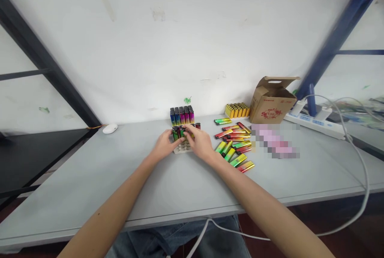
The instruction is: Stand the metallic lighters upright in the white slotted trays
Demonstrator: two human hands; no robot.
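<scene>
In the middle of the table stands a pale tray [181, 148] with round holes, its front holes bare. Green lighters [175, 133] stand upright at its left, and a dark red lighter [198, 125] shows at the back right. My left hand [164, 145] is closed round the green lighters at the tray's left side, thumb across their front. My right hand [200, 143] reaches over the tray, thumb and fingers pinched at a green lighter [181, 131] beside the left thumb. Its palm hides part of the tray.
Behind stands a block of blue and purple lighters [182, 116]. Loose lighters [237, 146] lie to the right. Farther back are yellow lighters [237, 110] in a tray, an open cardboard box [271, 104] and a power strip [318, 125]. A white mouse [110, 129] lies left.
</scene>
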